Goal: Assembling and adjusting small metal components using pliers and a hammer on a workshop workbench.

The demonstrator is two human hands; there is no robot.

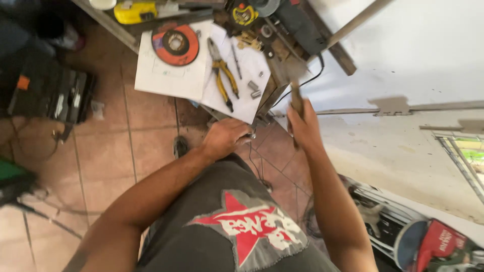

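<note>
— Hammer sits clenched in the right hand, its blurred head raised beside the bench edge.
— And the left hand?
— Clenched at the bench edge on something small, hard to make out.
— Nearby?
— Yellow-handled pliers and an orange round disc on white paper.

Hammer: wooden handle upright, blurred head above bench edge.

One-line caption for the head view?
Right hand raises a hammer; left hand grips the workbench edge beside pliers.
</note>
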